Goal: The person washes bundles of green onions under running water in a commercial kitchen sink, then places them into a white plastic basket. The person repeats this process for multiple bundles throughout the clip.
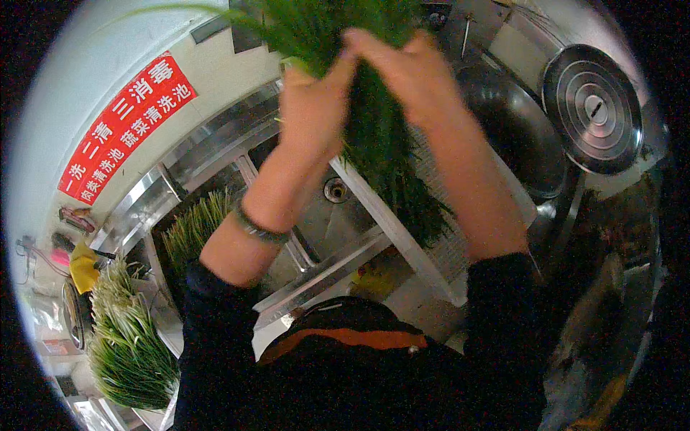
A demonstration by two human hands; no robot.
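Raised at the top of the view, my left hand (315,108) and my right hand (420,75) grip a bunch of long green garlic chives (312,27). The thumbs meet or nearly meet at the bunch, and both hands are blurred. The bunch's upper end runs out of the picture. Below and between my forearms, more dark green chives (383,156) lie over a perforated metal surface (442,161); whether they belong to the same bunch I cannot tell. On my left wrist sits a dark bracelet (259,226).
A stainless steel sink has a drain (336,190) in one basin; chives (202,226) stand in the basin left of it. A larger pile of chives (135,350) lies lower left. Right are a wok (517,129) and round metal lid (593,108). The wall's red sign (126,126) bears writing.
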